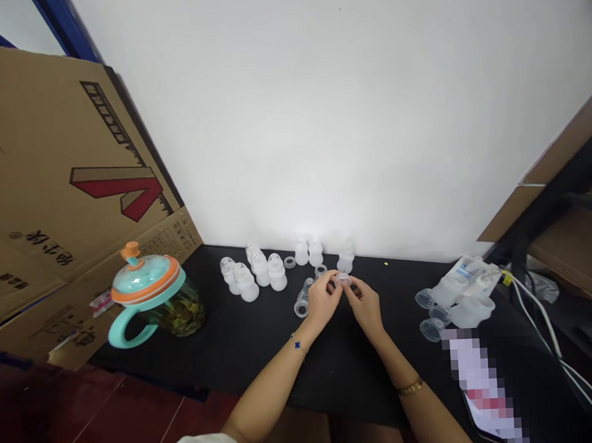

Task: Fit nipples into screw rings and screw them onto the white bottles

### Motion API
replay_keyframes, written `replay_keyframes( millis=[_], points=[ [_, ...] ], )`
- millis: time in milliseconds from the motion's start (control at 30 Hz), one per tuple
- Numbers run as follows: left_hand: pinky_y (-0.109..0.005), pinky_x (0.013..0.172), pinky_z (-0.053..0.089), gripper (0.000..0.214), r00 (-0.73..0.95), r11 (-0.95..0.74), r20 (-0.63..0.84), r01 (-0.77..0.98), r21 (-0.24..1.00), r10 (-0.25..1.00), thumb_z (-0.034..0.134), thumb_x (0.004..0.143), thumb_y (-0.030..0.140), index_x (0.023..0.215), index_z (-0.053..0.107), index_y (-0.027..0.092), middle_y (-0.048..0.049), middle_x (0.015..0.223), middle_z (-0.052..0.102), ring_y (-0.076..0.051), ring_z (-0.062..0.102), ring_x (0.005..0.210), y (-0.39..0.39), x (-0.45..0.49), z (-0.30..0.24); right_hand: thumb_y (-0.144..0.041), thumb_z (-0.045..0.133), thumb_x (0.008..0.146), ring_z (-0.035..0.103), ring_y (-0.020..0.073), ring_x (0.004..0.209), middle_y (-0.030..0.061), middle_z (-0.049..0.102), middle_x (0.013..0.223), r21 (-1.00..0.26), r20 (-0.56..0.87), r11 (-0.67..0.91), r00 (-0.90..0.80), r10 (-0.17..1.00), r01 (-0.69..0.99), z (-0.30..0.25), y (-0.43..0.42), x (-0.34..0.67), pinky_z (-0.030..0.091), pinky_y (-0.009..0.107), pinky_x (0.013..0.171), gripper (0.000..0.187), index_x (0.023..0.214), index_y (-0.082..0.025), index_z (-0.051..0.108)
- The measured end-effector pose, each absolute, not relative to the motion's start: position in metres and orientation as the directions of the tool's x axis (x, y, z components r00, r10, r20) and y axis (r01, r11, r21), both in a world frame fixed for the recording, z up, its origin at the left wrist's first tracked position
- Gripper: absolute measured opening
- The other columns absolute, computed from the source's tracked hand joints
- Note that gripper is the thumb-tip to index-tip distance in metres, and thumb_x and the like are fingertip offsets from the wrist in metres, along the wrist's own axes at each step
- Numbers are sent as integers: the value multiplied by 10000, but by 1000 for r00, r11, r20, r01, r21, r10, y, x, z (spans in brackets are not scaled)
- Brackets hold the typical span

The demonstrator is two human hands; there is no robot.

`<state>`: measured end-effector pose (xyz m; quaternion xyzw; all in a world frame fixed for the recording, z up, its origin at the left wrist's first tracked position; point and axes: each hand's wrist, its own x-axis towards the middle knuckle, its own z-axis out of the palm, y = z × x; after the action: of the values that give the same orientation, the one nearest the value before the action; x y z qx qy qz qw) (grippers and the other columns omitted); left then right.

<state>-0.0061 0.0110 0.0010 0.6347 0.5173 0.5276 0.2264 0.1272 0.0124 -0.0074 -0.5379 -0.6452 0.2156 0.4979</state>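
Above the middle of the black table, my left hand point(321, 301) and my right hand point(366, 306) meet, their fingers pinching a small clear bottle ring point(343, 279) from both sides. Just left of my left hand lie several loose collar rings point(301, 308), partly hidden by it. Behind my hands a white baby bottle point(346, 257) stands upright, and two more bottles point(308, 252) stand near the wall. A single ring point(289, 262) lies beside them. Further left is a group of several capped baby bottles point(259, 268).
A teal-and-orange lidded jug point(155, 295) stands at the left before a large cardboard box point(50, 181). At the right are clear cups point(433, 328), white bottle parts point(472, 311), white cables point(542, 314) and a phone point(483, 390). A white wall point(344, 113) bounds the table point(224, 357).
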Motion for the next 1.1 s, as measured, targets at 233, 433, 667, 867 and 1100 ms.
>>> replay_keyframes(
  millis=[233,433,667,867,1100],
  points=[
    [-242,636,467,158,-50,-369,406,330,869,912,592,881,232,1039,595,233,3,841,721,-160,672,729,10,-4,-2,-500,509,910,599,169,630,78,745,940,-808,409,330,62,911,489,-10,14,129,476,288,612,417,1061,-176,723],
    [-242,636,450,117,-73,-372,418,336,865,905,592,878,234,988,552,232,38,713,676,-150,648,650,12,-5,-4,-495,493,922,603,177,646,80,736,974,-789,414,337,39,910,514,-10,15,128,475,302,645,403,1055,-182,710],
    [-238,631,442,120,-72,-368,426,387,845,902,579,871,229,984,542,238,55,687,662,-141,630,613,12,-5,-4,-505,469,926,599,182,648,86,725,965,-763,419,341,20,908,550,-12,14,128,464,304,639,421,1054,-173,695],
    [-241,622,446,109,-71,-362,427,418,833,901,583,864,248,965,544,235,51,678,676,-143,623,590,11,-6,-3,-481,450,942,591,181,644,75,715,924,-734,427,347,-1,904,584,-13,14,127,445,295,620,397,1039,-181,691],
    [-240,596,433,115,-66,-338,412,465,818,909,566,861,236,977,561,238,47,673,681,-146,629,569,13,-7,-7,-479,450,937,607,186,630,68,710,868,-728,429,347,-3,903,591,-13,14,126,454,292,604,392,1018,-185,698]
  ],
)
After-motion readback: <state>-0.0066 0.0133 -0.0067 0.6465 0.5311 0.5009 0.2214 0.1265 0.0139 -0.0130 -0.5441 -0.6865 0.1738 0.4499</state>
